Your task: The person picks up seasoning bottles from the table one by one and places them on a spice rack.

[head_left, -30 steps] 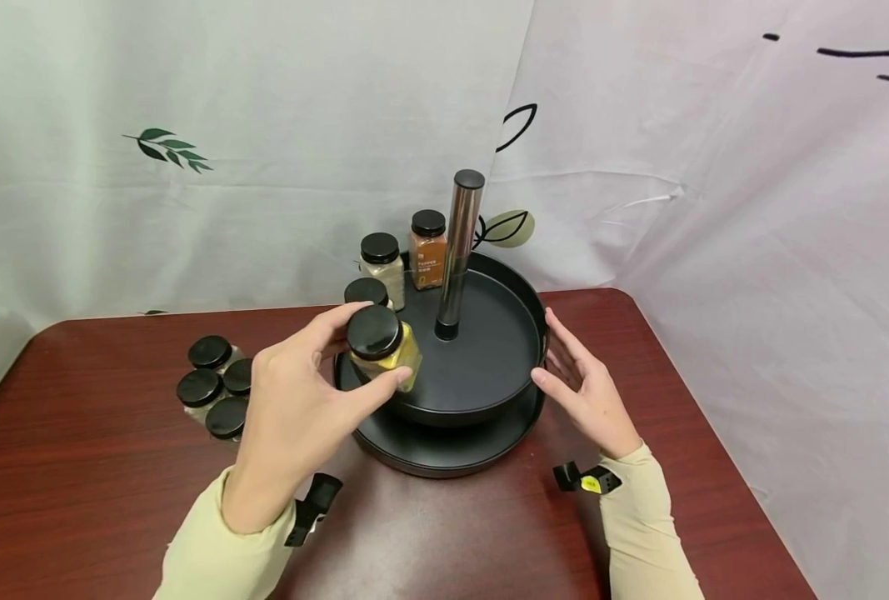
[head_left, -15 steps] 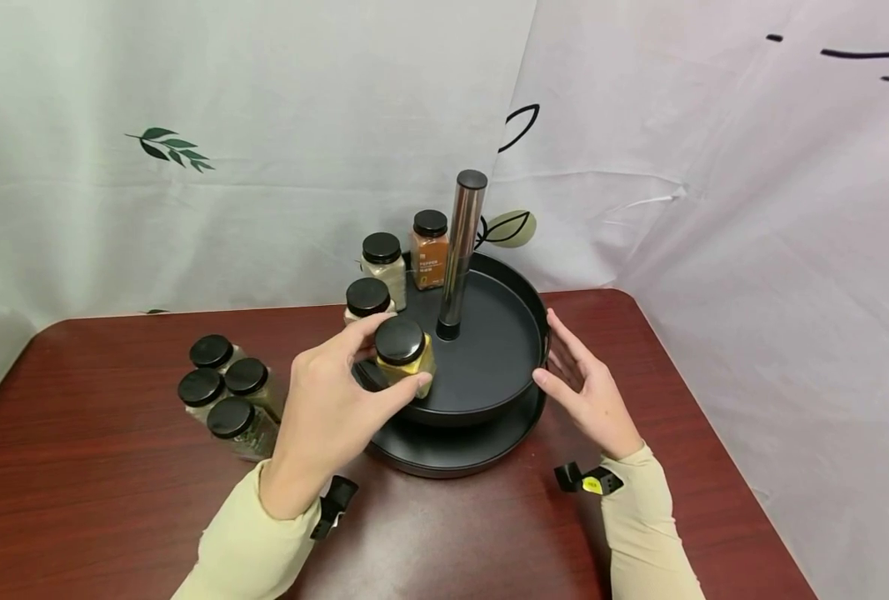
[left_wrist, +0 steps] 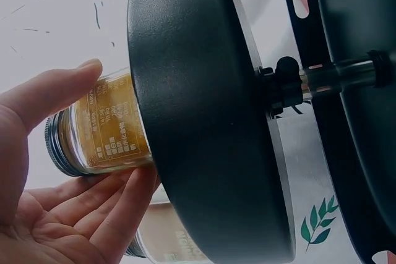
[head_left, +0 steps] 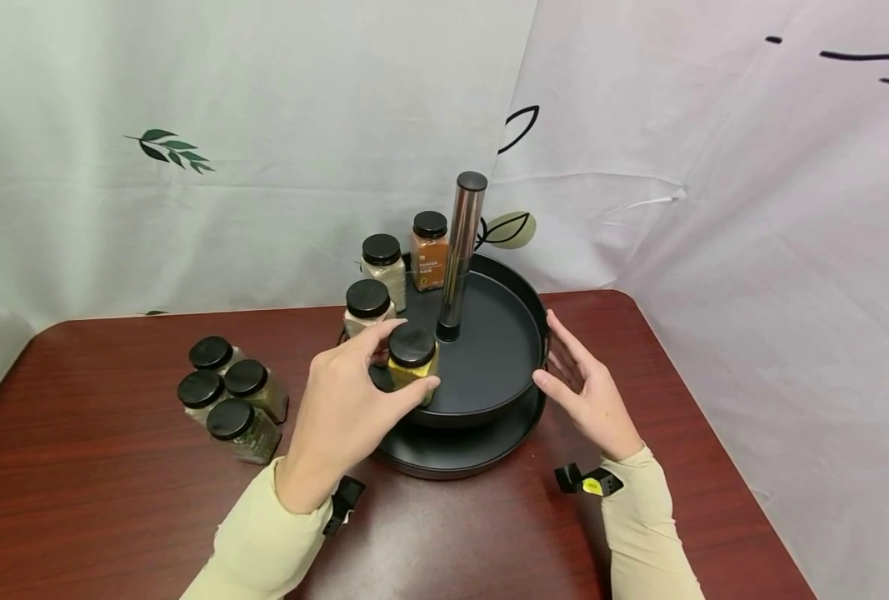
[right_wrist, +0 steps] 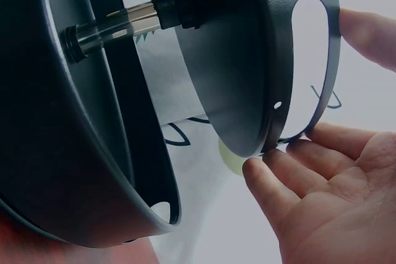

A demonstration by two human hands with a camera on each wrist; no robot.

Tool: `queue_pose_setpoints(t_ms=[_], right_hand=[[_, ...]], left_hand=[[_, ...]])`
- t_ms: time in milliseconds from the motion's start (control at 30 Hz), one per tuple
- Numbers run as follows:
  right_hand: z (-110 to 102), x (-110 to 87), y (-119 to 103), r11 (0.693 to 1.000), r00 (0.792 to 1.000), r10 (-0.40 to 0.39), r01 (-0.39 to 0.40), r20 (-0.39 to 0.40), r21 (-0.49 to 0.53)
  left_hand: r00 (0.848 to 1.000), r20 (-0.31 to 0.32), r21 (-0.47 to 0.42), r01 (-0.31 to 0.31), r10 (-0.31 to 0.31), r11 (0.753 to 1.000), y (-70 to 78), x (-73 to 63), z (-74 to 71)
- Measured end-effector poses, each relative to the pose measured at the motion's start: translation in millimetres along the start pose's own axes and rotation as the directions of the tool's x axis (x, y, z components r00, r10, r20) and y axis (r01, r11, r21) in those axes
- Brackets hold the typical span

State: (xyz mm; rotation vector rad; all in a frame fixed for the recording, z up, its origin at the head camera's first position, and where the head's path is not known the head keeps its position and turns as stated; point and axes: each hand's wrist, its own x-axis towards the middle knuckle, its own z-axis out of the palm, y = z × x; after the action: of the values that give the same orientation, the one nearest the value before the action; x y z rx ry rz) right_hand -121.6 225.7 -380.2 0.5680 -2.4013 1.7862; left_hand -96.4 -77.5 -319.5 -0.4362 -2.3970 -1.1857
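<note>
A spice jar (head_left: 412, 346) with yellow powder and a black lid stands upright at the near left of the upper tray (head_left: 481, 367) of a black two-tier rack. My left hand (head_left: 350, 408) grips it, thumb in front and fingers behind. In the left wrist view, the tray wall hides the bottom of the jar (left_wrist: 108, 122). At the rack's right side, my right hand (head_left: 590, 396) touches the upper tray's outer wall with thumb and fingers spread. The right wrist view shows its fingertips (right_wrist: 257, 168) at the wall beside an oval cutout.
Pale-filled jars (head_left: 382, 262) and an orange pepper jar (head_left: 430, 254) stand along the upper tray's left and back. A post (head_left: 461, 258) rises from its middle. The lower tray (head_left: 444, 462) sits beneath. Several black-lidded jars (head_left: 245, 408) cluster on the table's left.
My left hand has moved right and slightly down with the yellow jar, into the near left of the upper tray. The right hand has stayed at the tray's wall.
</note>
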Motion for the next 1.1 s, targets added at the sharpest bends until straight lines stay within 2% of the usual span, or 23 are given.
queue_pose_setpoints(t_ms=[233,533,733,900,1100], right_hand=[[-0.2,0.3,0.0,1.000,1.000,0.004,-0.004,0.002,-0.001],[-0.2,0.0,-0.1,1.000,1.000,0.004,-0.004,-0.006,-0.019],[0.1,-0.6,1.0,1.000,1.000,0.000,0.000,-0.007,-0.012],[0.1,-0.6,1.4,1.000,1.000,-0.008,0.008,-0.007,-0.011],[0.6,-0.5,0.4,1.000,1.000,-0.012,0.012,-0.015,-0.026]], left_hand=[[1.000,-0.004,0.021,-0.004,0.004,1.000,0.2,-1.1,1.5],[0.999,0.023,0.044,-0.035,0.034,0.998,0.9,-1.9,1.5],[0.999,0.030,0.039,-0.032,0.031,0.999,-0.4,-6.0,-1.6],[0.999,0.009,0.008,-0.040,0.040,0.999,-2.3,-10.6,-8.9],[0.995,-0.056,-0.001,-0.077,0.077,0.997,-7.1,-17.2,-19.8]])
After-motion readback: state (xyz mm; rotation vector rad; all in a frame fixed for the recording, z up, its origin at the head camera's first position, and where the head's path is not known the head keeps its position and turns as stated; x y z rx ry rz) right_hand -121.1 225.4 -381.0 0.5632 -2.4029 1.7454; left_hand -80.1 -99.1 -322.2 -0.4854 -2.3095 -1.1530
